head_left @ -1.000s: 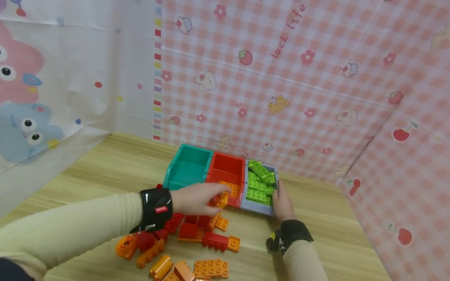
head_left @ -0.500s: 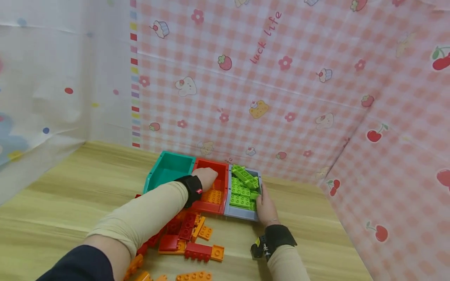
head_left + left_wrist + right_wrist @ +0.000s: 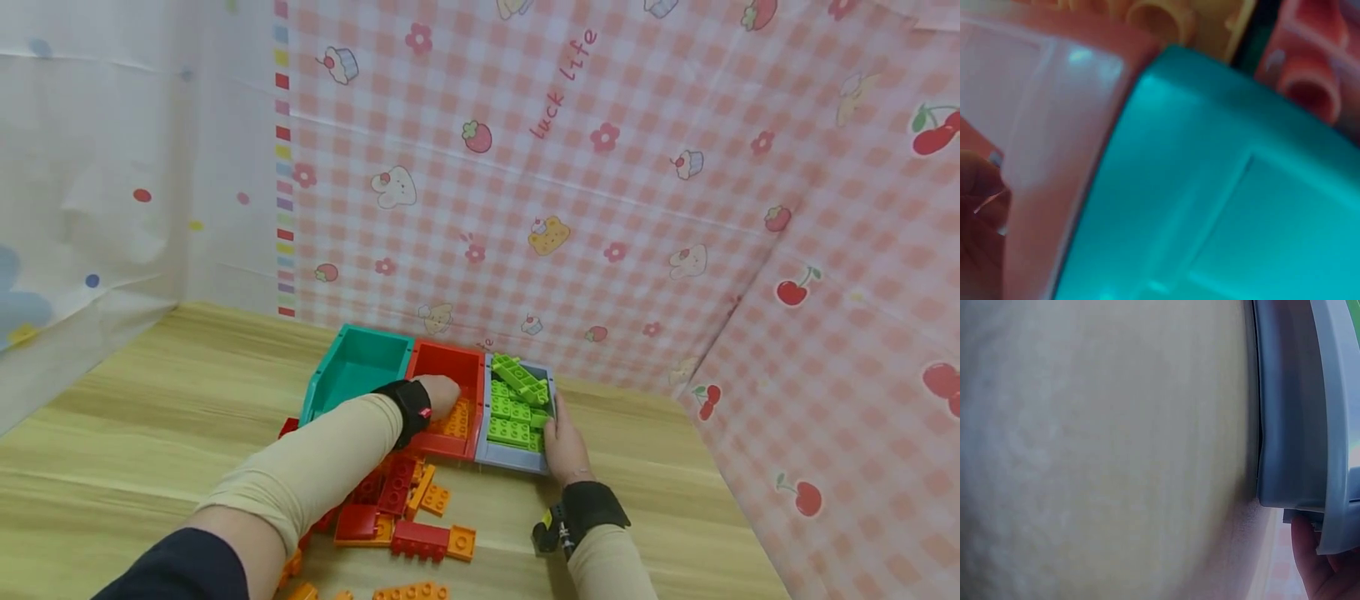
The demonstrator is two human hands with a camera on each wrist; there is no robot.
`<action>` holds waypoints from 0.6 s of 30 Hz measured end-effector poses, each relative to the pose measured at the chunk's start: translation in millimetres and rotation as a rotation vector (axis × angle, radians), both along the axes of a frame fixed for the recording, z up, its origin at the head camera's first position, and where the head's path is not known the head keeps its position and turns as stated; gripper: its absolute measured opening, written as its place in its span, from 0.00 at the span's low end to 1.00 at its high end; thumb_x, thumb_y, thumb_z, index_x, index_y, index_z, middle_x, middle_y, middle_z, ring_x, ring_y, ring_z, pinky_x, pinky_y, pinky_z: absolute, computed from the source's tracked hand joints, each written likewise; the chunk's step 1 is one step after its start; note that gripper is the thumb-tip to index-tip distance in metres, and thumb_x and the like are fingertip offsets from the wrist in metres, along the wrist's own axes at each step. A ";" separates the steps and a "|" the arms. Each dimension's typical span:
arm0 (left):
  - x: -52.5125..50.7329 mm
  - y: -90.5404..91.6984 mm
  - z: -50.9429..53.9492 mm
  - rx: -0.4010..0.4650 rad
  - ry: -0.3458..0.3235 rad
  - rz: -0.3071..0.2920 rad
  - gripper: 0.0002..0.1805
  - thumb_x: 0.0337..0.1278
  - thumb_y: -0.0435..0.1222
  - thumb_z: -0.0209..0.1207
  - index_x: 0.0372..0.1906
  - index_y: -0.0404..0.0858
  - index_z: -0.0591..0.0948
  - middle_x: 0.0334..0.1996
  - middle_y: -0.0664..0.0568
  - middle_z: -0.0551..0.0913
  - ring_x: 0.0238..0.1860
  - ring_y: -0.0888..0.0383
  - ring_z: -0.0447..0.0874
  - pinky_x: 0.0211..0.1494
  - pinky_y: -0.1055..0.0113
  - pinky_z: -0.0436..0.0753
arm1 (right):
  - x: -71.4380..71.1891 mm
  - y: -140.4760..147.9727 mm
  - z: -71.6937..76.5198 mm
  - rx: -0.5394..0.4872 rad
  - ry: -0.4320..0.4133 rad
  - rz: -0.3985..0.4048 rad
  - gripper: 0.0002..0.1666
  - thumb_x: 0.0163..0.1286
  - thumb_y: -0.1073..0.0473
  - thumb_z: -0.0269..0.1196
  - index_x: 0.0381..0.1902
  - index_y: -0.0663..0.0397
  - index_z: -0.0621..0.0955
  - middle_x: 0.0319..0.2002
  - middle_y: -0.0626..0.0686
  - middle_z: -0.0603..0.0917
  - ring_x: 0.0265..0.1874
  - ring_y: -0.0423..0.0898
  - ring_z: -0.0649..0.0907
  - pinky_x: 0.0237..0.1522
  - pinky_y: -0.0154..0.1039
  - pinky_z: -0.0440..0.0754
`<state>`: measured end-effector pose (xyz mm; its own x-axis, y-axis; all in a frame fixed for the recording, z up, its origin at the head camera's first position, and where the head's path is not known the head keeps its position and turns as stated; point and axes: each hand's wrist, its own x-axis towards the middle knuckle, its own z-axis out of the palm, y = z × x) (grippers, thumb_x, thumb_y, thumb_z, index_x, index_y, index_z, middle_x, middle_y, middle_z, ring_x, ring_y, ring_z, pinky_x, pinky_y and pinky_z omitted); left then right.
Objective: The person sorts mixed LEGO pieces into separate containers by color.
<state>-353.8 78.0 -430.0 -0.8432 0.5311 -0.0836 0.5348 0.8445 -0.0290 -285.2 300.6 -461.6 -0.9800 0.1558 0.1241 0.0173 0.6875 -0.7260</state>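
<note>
Fingers down in the middle bin — that's the left hand (image 3: 438, 393), knuckles up inside the red bin (image 3: 450, 447), right beside an orange brick (image 3: 455, 418) lying studs up. The fingertips are hidden from above, and the left wrist view shows only a dim bit of the hand past the bin wall, so whether they pinch anything, I cannot tell.

Over to the right hand (image 3: 568, 446), and this one is clearer: it grips the outer side of the grey bin (image 3: 515, 457), thumb at the rim, the digits closed around the edge by one corner. Green bricks (image 3: 512, 412) fill that bin, one long piece tilted across the top.

At the other end sits the teal bin (image 3: 360, 367), touching the red one. Out in front on the wooden table (image 3: 660, 492), red and orange bricks lie scattered — a long red brick (image 3: 420, 540) with a square orange brick (image 3: 462, 542) at its end, a small orange brick (image 3: 435, 499) nearby.
</note>
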 end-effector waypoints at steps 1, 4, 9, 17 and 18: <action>1.0 -0.7 -1.3 -0.004 -0.003 -0.001 0.05 0.56 0.33 0.61 0.38 0.38 0.80 0.36 0.49 0.81 0.34 0.54 0.74 0.43 0.59 0.77 | 0.4 -0.8 -0.9 -0.002 -0.001 0.003 0.32 0.75 0.60 0.39 0.74 0.52 0.48 0.69 0.61 0.58 0.67 0.58 0.60 0.63 0.54 0.58; 5.0 -3.2 -0.7 0.025 -0.018 0.002 0.07 0.57 0.34 0.60 0.41 0.39 0.80 0.37 0.49 0.81 0.36 0.54 0.77 0.44 0.58 0.77 | 0.6 -2.6 -2.8 -0.001 0.003 0.014 0.32 0.75 0.60 0.39 0.74 0.52 0.48 0.69 0.61 0.59 0.66 0.58 0.61 0.63 0.54 0.58; 15.4 -9.4 10.5 0.046 0.073 0.033 0.14 0.58 0.37 0.60 0.49 0.40 0.78 0.43 0.48 0.81 0.44 0.53 0.79 0.46 0.57 0.79 | 0.1 -3.2 -5.2 0.014 0.002 0.027 0.32 0.75 0.59 0.39 0.74 0.51 0.48 0.69 0.62 0.59 0.66 0.59 0.61 0.63 0.54 0.59; 41.8 -20.8 25.4 0.000 0.325 -0.118 0.14 0.57 0.42 0.62 0.46 0.41 0.81 0.38 0.50 0.82 0.38 0.53 0.80 0.42 0.62 0.78 | 1.6 1.4 -3.8 0.031 -0.007 0.015 0.32 0.75 0.59 0.38 0.74 0.52 0.47 0.69 0.63 0.57 0.66 0.60 0.60 0.64 0.54 0.57; 49.2 -23.6 26.9 0.010 0.355 -0.169 0.14 0.57 0.42 0.61 0.46 0.42 0.81 0.38 0.50 0.82 0.38 0.53 0.80 0.42 0.62 0.77 | 1.9 1.6 -2.7 0.030 -0.005 0.018 0.32 0.75 0.59 0.38 0.74 0.53 0.46 0.69 0.64 0.57 0.66 0.60 0.59 0.64 0.54 0.57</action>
